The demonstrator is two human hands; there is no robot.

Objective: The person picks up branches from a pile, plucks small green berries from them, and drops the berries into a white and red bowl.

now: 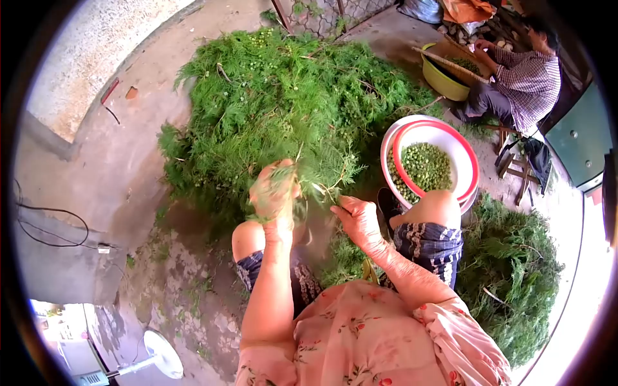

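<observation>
My left hand (275,193) is closed around a leafy green sprig (309,168) pulled from the big pile of feathery green branches (283,96) in front of my knees. My right hand (357,220) sits just right of it, fingers curled at the sprig's stem end; whether it grips anything is unclear. A white bowl with a red rim (467,164), holding several small green pods, rests beside my right knee.
A second heap of green branches (515,270) lies on the right. Another seated person (524,80) works at the far right over a yellow-green basin (441,80). A cable (55,225) and a white fan base (164,354) lie on the concrete at the left.
</observation>
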